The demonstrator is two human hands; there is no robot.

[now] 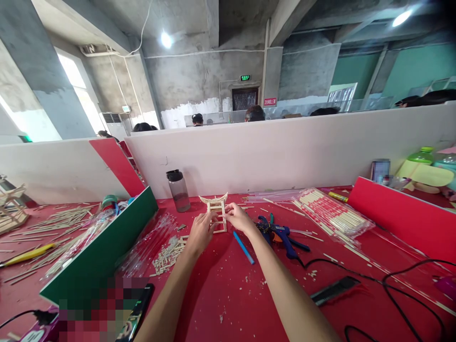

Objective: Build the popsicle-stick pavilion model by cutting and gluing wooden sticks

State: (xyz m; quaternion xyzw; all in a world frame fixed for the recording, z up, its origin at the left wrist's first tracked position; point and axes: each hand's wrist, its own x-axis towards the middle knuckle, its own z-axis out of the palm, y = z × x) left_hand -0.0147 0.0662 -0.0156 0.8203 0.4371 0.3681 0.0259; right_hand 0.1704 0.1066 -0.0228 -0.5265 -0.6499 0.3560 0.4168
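Note:
A small model gate (215, 207) built of pale wooden sticks stands upright on the red tabletop, its roof ends curving up. My left hand (202, 231) is closed at its left post, with the fingertips bent inward at mid height. On the other side, my right hand (238, 218) pinches the right post between thumb and fingers. Whether a small loose stick is also between the fingertips is too small to tell. A blue pen-like stick (244, 248) lies just below my right hand. Short cut stick pieces (168, 256) are heaped left of my left forearm.
A blue glue gun (281, 235) with a black cable lies to the right, near a black-handled tool (335, 289). Bundled sticks (333, 211) in plastic lie beyond. A water bottle (179, 191) stands at the back. Green (103, 247) and red (402, 218) boards flank the workspace.

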